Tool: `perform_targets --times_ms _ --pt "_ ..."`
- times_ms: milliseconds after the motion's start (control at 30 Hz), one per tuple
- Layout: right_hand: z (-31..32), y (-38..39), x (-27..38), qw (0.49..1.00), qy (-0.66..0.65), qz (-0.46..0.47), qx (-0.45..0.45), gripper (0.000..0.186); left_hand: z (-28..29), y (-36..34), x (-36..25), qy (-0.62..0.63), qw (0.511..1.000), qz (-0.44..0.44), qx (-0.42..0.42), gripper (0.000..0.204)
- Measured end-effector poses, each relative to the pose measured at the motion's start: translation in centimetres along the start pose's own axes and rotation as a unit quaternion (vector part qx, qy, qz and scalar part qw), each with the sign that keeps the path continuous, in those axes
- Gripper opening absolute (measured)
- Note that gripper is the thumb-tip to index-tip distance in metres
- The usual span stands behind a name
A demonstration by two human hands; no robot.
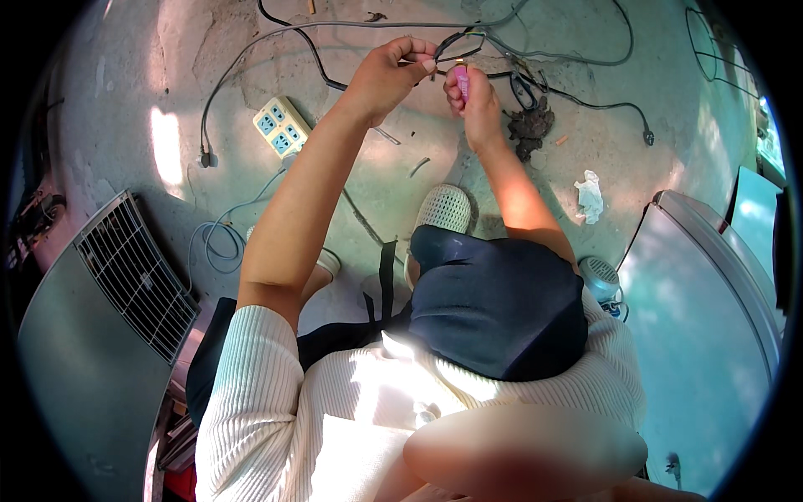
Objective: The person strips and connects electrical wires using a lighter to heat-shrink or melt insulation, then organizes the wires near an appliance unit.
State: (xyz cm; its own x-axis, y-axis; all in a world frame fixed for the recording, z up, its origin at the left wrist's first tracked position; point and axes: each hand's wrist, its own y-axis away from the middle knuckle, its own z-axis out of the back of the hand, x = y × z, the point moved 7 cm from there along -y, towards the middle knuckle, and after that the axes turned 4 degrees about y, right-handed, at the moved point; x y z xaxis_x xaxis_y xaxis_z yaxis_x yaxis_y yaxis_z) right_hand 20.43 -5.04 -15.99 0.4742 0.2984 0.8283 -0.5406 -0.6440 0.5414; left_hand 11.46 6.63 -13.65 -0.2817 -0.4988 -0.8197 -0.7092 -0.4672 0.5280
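Observation:
My left hand [386, 77] is raised in front of me, thumb and fingers pinched on a black cable [450, 39] that loops up and to the right. Close beside it, my right hand [480, 105] is wrapped around a pink lighter [462, 80]. A small yellowish glow shows at the lighter's top, just under the cable's thin end. Whether the flame touches the cable I cannot tell. Thin coloured wires show where the cable joins a grey cord [577, 58] behind my hands.
A cream power strip [272, 125] lies on the concrete floor at left, near a coiled blue-grey cord [219, 243]. Dark debris [531, 127] and crumpled white tissue [590, 197] lie at right. A grilled panel [134, 268] stands left, a pale cabinet [694, 318] right.

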Motion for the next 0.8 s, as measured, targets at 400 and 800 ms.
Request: perform_targets --times_ms 400,800 --pt "0.32 -0.27 0.26 0.999 0.011 0.014 0.046 0.039 0.0 0.03 0.04 -0.012 1.0 0.001 0.002 0.024" --pt "0.31 -0.28 0.26 1.0 -0.001 0.014 0.021 0.042 -0.09 0.11 -0.01 -0.013 1.0 0.003 0.005 0.024"
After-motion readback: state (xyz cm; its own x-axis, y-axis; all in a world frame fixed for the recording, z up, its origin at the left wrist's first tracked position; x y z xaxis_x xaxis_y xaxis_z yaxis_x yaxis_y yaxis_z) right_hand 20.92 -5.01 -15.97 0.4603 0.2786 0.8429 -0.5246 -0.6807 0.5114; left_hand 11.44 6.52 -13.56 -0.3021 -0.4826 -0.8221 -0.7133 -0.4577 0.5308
